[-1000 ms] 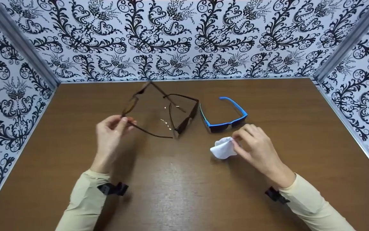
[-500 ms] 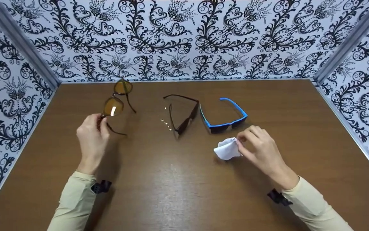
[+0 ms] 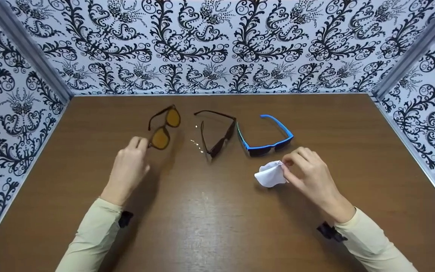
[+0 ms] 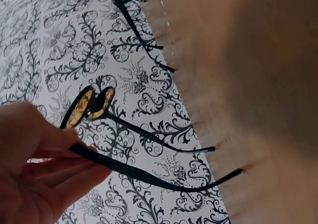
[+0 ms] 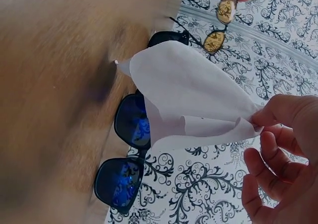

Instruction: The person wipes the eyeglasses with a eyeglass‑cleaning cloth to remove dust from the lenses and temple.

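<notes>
My left hand (image 3: 129,170) pinches a pair of amber-lensed sunglasses (image 3: 160,138) near the hinge of one temple. Both temples are unfolded, as the left wrist view shows, and the lenses face right in the head view. On the right, my right hand (image 3: 311,177) holds a white cloth (image 3: 270,174) by one corner between thumb and fingers, the rest of it hanging down. Just beyond that cloth lie blue-framed sunglasses (image 3: 270,146) with dark lenses. Between the two hands, dark brown sunglasses (image 3: 221,142) rest on the table with their temples spread.
The brown wooden table (image 3: 209,211) spreads under everything. A patterned wall (image 3: 217,45) closes off the back, with similar panels at both sides. Small bright spots of light (image 3: 196,144) lie left of the brown sunglasses.
The amber sunglasses swung left, then came back right and turned, their temples now pointing left. The cloth in my right hand shifted slightly right. The other sunglasses stayed in place.
</notes>
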Available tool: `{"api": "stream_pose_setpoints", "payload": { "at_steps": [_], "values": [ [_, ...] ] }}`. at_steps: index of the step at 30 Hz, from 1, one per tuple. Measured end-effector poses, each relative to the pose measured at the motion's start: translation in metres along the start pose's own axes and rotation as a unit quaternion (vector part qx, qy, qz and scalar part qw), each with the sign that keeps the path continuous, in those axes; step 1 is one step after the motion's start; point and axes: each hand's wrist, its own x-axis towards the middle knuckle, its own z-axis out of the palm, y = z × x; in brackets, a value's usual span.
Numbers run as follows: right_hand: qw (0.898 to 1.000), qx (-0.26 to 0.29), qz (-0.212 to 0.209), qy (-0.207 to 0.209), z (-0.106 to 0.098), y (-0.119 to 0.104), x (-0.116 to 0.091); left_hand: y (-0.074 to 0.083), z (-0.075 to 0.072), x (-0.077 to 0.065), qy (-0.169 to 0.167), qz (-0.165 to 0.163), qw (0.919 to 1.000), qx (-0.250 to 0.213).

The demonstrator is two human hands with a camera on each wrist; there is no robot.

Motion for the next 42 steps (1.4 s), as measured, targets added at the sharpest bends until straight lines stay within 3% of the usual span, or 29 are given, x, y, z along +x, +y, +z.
{"api": "stream_pose_setpoints", "payload": {
  "at_steps": [5,15,29,37,42],
  "values": [
    [1.000,-0.005,0.001,-0.005,-0.003,0.002,0.002,0.001,0.003,0.001,-0.048,0.000,0.9988,-0.010],
    [1.000,0.009,0.007,-0.018,-0.001,0.004,-0.002,-0.003,0.008,-0.004,-0.099,-0.026,0.9943,-0.027],
    [0.999,0.019,0.012,-0.027,-0.001,0.004,-0.007,-0.004,0.014,-0.006,-0.156,-0.023,0.9875,0.003],
    [0.999,0.036,0.011,-0.021,0.001,0.005,-0.009,-0.004,0.011,-0.006,-0.214,-0.031,0.9763,0.014],
    [0.999,0.039,0.016,-0.025,0.001,0.005,-0.010,-0.001,0.010,-0.005,-0.226,-0.030,0.9736,0.016]
  ]
}}
